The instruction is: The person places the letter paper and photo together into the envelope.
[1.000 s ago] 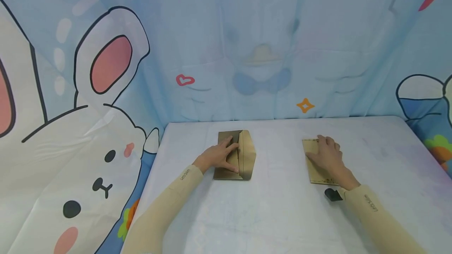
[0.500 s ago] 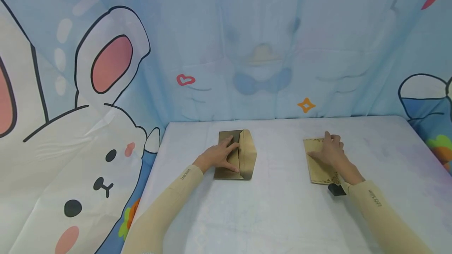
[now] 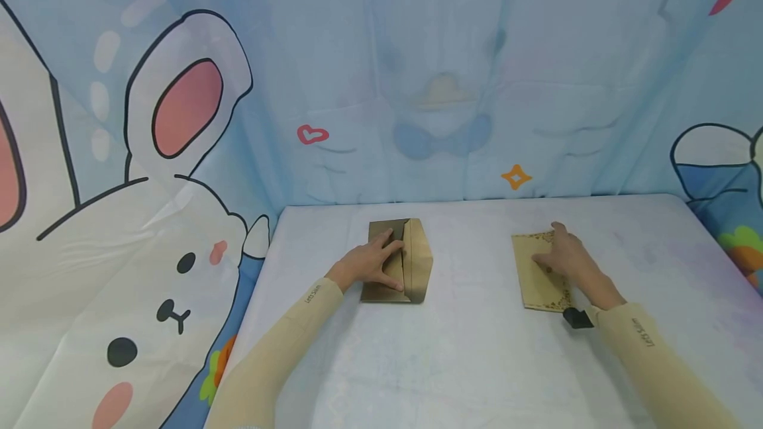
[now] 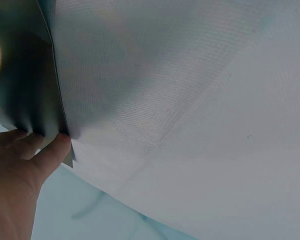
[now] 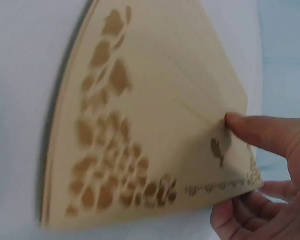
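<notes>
Our spread left hand (image 3: pixel 366 263) rests on the open-flapped envelope (image 3: pixel 420 260); right of it, our right hand (image 3: pixel 575 262) has shifted, pinching the patterned card (image 3: pixel 536 288), seemingly securing it.

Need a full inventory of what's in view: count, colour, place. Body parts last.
brown paper envelope with open flap: 1, brown, left of centre on the table
rectangular tan paper card with floral border: 1, tan with brown print, right side of the table
white-topped table: 1, white, below both
light blue fabric backdrop with cartoon prints: at least 1 panel, mostly blue, behind table
small black object: 1, black, by the right cuff; exact nature unclear
long beige sleeves: 2, beige with dark lettering, on both arms
hands: 2, bare; left hand on the envelope, right hand pinching the card's edge
</notes>
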`<state>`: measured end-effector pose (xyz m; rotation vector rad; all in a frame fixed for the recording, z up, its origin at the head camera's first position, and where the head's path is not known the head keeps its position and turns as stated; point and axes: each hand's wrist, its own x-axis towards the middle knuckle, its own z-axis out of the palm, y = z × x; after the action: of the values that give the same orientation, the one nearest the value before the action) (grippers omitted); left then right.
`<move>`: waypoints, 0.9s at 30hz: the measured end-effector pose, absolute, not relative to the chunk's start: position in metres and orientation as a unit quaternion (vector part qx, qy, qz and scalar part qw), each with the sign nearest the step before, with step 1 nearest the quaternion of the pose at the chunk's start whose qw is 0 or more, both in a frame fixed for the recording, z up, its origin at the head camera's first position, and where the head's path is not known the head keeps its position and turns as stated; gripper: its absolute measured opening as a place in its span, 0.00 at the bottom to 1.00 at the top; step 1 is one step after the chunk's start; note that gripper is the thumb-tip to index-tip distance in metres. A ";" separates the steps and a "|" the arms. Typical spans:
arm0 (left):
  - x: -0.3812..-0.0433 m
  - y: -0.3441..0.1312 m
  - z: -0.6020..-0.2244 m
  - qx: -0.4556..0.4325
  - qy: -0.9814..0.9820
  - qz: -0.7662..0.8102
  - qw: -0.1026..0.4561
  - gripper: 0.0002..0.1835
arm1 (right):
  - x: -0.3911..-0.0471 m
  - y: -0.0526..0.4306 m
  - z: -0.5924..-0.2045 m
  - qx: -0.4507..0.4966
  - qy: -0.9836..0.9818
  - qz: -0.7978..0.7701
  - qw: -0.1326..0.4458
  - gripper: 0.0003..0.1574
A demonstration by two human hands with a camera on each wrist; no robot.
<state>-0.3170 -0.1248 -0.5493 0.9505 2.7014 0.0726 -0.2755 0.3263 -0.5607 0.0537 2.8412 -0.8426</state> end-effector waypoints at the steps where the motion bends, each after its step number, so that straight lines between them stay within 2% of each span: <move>1: -0.317 -0.125 -0.549 0.328 0.934 0.025 0.138 0.56 | -0.275 0.328 -0.561 0.017 0.955 -0.282 0.093 0.61; 5: -0.317 -0.125 -0.549 0.328 0.934 0.022 0.137 0.56 | -0.274 0.334 -0.564 0.023 0.952 -0.285 0.105 0.59; 17: -0.318 -0.125 -0.551 0.330 0.932 0.030 0.145 0.56 | -0.272 0.348 -0.563 0.010 0.944 -0.307 0.119 0.44; 27: -0.316 -0.124 -0.549 0.329 0.933 0.028 0.144 0.56 | -0.272 0.356 -0.567 0.023 0.942 -0.315 0.118 0.42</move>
<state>-0.3163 -0.1237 -0.5489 0.9480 2.6889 0.0801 -0.2718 0.3565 -0.5669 0.0662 2.7552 -0.9214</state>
